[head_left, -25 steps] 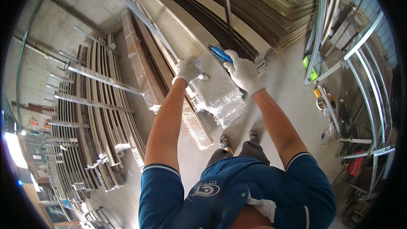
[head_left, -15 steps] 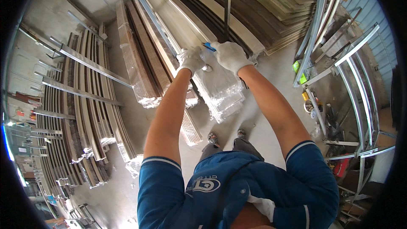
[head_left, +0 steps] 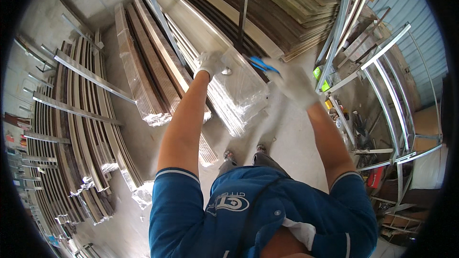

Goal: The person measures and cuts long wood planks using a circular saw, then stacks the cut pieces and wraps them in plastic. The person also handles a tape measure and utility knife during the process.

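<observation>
My left hand, in a whitish work glove, rests at the top of a stack of long pale panels, its fingers closed on the clear plastic film wrapped round their near end. My right hand, gloved too and smeared by motion, is off to the right of the stack, over the floor. It grips a slim blue tool that looks like a utility knife, pointing left toward the panel end. The film at that end hangs loose and crumpled.
Brown film-wrapped panels lie left of the stack, with more long panels between metal rack bars farther left. Dark and greenish boards are piled at the back right. A metal frame and a bright green box stand on the right.
My right hand has swung right and down with the blue tool, away from the left hand and off the panel end. The left hand stays at the stack as the view shifts slightly.
</observation>
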{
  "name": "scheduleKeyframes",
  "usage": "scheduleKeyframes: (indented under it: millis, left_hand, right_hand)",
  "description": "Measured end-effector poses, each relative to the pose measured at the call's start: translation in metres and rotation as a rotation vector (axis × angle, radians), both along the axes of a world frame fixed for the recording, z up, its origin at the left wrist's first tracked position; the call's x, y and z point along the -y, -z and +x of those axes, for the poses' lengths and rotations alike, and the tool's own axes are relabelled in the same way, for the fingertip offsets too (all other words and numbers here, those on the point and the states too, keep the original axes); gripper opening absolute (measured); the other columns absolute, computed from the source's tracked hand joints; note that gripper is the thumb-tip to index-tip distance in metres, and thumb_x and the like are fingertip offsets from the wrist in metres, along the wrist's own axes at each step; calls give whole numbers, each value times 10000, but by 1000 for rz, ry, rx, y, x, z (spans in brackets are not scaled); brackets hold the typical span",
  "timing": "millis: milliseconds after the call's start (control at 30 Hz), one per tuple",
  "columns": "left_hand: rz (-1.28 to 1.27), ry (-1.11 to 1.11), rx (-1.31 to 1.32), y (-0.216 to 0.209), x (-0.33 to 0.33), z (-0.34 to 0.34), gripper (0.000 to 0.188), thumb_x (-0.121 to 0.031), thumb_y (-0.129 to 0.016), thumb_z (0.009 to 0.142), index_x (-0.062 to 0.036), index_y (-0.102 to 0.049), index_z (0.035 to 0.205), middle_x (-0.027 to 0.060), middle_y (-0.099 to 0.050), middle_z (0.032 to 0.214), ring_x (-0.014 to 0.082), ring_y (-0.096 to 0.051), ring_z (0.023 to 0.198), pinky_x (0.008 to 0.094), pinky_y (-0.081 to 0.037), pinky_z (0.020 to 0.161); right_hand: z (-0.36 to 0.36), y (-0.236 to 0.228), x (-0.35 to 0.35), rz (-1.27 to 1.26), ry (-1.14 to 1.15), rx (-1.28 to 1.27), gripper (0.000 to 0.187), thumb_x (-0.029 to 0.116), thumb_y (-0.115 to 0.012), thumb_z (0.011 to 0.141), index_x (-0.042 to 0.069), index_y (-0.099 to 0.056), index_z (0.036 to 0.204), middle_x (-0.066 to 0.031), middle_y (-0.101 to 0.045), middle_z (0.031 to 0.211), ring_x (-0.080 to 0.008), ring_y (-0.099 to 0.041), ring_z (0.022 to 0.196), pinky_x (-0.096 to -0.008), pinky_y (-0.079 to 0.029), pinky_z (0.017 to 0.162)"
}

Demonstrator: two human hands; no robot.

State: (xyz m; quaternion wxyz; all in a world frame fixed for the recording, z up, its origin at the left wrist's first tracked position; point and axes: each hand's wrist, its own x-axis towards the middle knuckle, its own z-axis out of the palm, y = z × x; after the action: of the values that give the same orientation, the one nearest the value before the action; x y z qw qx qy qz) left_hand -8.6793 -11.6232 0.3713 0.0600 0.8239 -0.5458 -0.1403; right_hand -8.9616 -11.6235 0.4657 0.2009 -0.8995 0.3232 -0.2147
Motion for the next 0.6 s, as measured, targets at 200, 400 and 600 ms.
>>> scheduleKeyframes:
  millis: [200, 400, 600]
  left_hand:
    - [-65, -31, -35, 3, -6, -2, 479, -426, -889, 611, -195, -707, 990, 79, -732, 1031, 342, -655, 1092, 473, -458, 918]
    - [-297, 55, -759, 14, -33, 13, 377, -247, -895, 656, -154, -698, 964, 47, -730, 927, 328, -663, 924, 414, -472, 906]
    - [-355, 296, -305, -5, -73, -19, 484, -326, -870, 685, -155, -729, 1115, 71, -709, 1059, 295, -540, 1105, 422, -454, 968]
  right_hand:
    - [101, 25, 49, -115, -38, -214, 310, 252, -589, 937, 143, -654, 1220, -213, -700, 891, -400, -681, 843, -520, -526, 768]
    - [59, 41, 27, -111, -18, -254, 297, 242, -584, 942, 141, -646, 1214, -219, -701, 875, -403, -686, 831, -529, -532, 755]
    - [-46, 23, -58, 21, 121, -285, 340, 202, -621, 928, 130, -644, 1259, -201, -702, 952, -397, -678, 859, -499, -525, 770]
